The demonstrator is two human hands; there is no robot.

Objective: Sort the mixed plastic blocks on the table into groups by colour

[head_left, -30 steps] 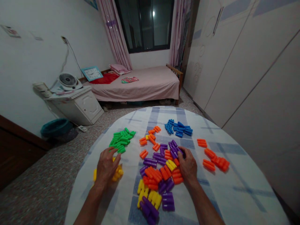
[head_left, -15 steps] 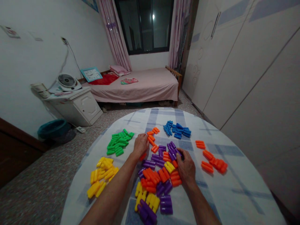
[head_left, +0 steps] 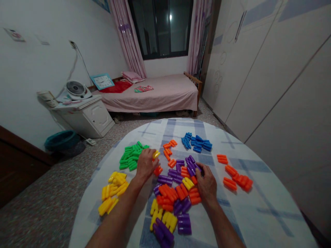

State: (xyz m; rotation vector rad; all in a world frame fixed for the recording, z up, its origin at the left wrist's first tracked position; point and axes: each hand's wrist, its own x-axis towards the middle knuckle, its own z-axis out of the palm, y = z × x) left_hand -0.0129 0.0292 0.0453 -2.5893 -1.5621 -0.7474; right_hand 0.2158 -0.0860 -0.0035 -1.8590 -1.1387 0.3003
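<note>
My left hand [head_left: 147, 163] is raised over the table's left-centre, its fingertips closed on a yellow plastic block [head_left: 156, 154] shaped like joined tubes. Below that hand lie the green blocks [head_left: 133, 155] and a few orange ones [head_left: 158, 170]. My right hand [head_left: 206, 181] rests at the right edge of the mixed pile, thumb and fingers curled around the end of a purple block [head_left: 190, 166]. Part of those fingers is hidden. Orange blocks [head_left: 168, 194], another yellow block [head_left: 188, 183] and more purple blocks [head_left: 184, 224] make up the pile between my forearms.
Separate groups lie on the checked tablecloth [head_left: 258, 213]: yellow blocks [head_left: 112, 191] at left, blue blocks [head_left: 197, 142] at the back, orange blocks [head_left: 241, 181] at right. Beyond the table stand a bed [head_left: 160, 93], a white cabinet [head_left: 97, 115] and a wardrobe [head_left: 258, 69].
My left hand has moved left and towards me from the small orange blocks, and a yellow block now shows in its fingers. My right hand stays at the purple block.
</note>
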